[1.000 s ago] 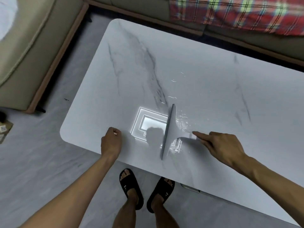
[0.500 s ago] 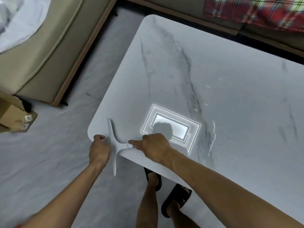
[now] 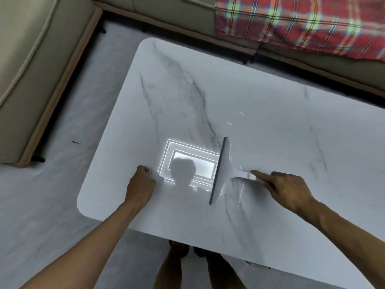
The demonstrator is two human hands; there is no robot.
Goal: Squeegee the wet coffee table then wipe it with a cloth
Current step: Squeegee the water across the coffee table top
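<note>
Only part of the squeegeeing looked done: the right hand (image 3: 288, 189) gripped the white T-shaped squeegee (image 3: 221, 171), blade down mid-table on the white marble-patterned table (image 3: 270, 105), droplets remained beside it, the left hand (image 3: 141, 185) rested fisted, empty, and no cloth showed.

A white marble-look coffee table (image 3: 270, 97) stands on a pale floor (image 3: 52, 195); on its wet top lie a squeegee (image 3: 221, 170) and a closed left hand (image 3: 141, 184)
</note>
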